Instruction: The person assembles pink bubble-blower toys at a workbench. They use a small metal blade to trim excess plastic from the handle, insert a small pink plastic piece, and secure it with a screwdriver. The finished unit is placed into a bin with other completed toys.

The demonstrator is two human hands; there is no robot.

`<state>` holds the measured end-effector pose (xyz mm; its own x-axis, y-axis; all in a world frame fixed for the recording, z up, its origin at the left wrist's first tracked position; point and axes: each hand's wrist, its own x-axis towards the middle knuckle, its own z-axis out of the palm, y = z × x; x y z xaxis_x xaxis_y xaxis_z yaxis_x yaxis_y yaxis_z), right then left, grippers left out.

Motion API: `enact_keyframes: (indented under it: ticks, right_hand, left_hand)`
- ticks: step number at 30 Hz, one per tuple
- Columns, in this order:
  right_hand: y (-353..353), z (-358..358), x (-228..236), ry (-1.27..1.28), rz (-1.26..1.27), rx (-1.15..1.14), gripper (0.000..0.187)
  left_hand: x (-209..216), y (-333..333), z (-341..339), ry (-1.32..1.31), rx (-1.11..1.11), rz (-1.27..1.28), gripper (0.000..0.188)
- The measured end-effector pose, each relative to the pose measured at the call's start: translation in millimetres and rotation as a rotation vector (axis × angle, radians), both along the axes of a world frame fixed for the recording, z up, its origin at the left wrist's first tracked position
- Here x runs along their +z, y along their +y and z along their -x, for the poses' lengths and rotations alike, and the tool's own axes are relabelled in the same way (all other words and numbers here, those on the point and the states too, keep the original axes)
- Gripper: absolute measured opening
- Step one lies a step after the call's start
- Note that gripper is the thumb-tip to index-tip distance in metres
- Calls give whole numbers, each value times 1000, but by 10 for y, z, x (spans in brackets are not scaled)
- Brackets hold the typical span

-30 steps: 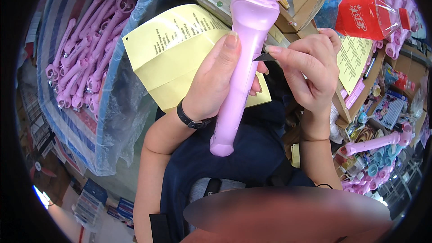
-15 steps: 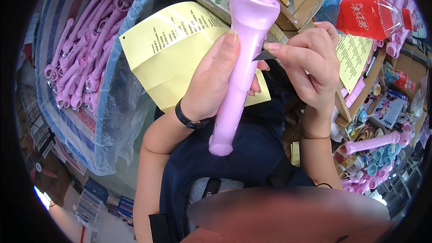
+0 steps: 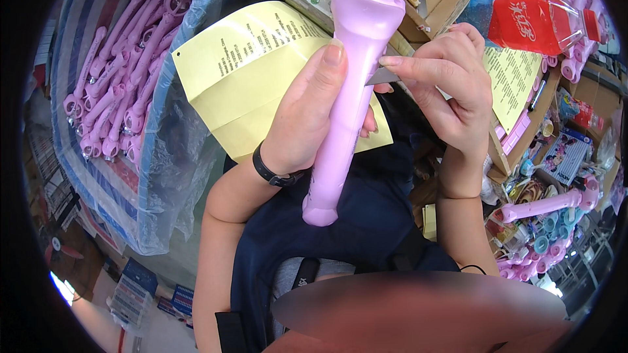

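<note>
Pink, glossy plastic shapes the tapering tube [image 3: 350,104], gripped in the wrapped fingers of the left hand [image 3: 307,101]; creased yellow paper [image 3: 229,88] lies behind them. Opposite, the right hand [image 3: 454,85] pinches 1 thin, flat blade [image 3: 383,77] between its fingertips, its tip at the tube's side. Nearly black 1 second ago, the blade now shines grey.

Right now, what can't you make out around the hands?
All in the head view:
Pink wand: top cut off by the upper edge.
Left hand: fingers mostly hidden behind the wand.
Thin flat piece: rear end hidden by the right hand.
Yellow sheet: partly covered by left hand and wand.
</note>
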<state>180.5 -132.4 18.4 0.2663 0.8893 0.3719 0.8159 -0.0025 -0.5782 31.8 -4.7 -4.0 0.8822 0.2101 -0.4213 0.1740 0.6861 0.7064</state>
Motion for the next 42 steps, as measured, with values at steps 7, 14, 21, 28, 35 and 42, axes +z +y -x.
enact_keyframes:
  ticks: [7, 14, 21, 28, 35, 42]
  right_hand:
    - [7, 45, -20, 127, 16, -80, 29]
    - [-38, 175, 0, 411, 40, -132, 21]
    - [-46, 208, 19, 42, -56, -246, 27]
    - [-7, 238, -28, -122, -66, -254, 32]
    - [-55, 267, -21, -328, -60, -267, 29]
    - [-37, 200, -129, -439, -164, -240, 28]
  left_hand:
    - [5, 19, -9, -33, 9, 68, 55]
    - [5, 40, -15, -22, 9, 74, 53]
    - [12, 30, -16, -29, 25, 61, 55]
    - [16, 39, -8, -37, 28, 73, 54]
    - [31, 13, -16, 26, 41, 40, 59]
    - [40, 5, -14, 35, 36, 39, 58]
